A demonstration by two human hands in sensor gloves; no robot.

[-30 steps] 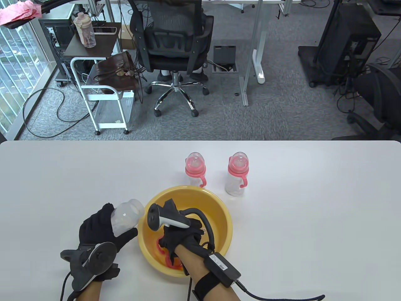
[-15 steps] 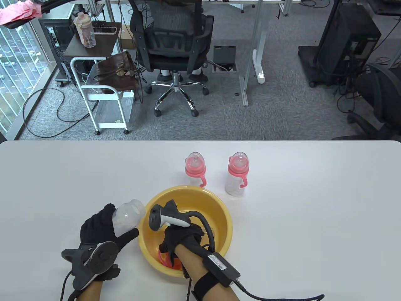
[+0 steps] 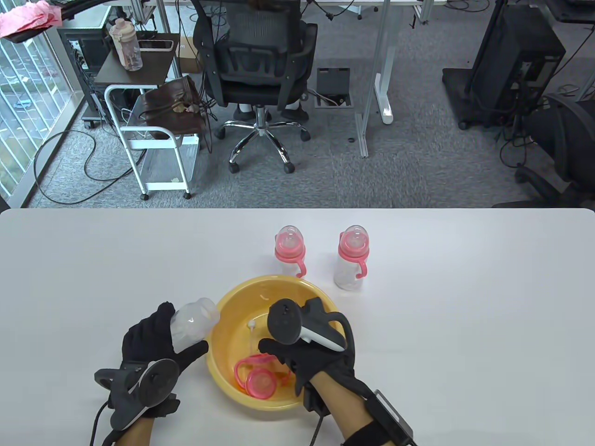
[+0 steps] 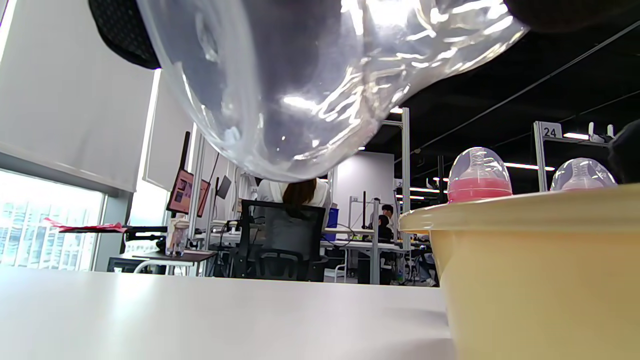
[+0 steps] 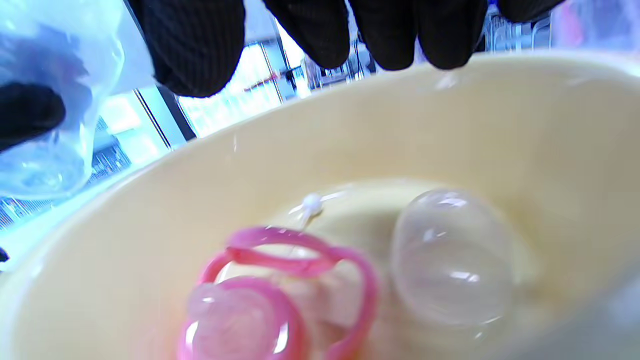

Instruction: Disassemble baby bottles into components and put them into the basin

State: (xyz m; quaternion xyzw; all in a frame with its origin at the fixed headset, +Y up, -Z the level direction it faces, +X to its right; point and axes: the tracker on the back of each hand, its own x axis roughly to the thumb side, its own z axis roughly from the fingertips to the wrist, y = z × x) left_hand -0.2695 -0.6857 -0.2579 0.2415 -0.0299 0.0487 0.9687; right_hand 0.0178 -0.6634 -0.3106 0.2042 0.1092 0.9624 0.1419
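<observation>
White table [image 3: 465,325] fills lower half of frame, office floor above. Lower left: left hand [image 3: 148,346] wraps clear bottle body [image 3: 193,320], tilted, mouth beside basin rim. Lower centre: yellow basin [image 3: 232,309] holds pink collar with handles [image 3: 255,376] and clear cap [image 5: 452,257]. Right hand [image 3: 307,360] over basin, fingers loose, holding nothing. Above basin, centre: two assembled bottles [image 3: 289,251] upright, side by side.

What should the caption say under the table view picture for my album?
Left hand holds an empty clear bottle beside the yellow basin; pink parts lie inside.
</observation>
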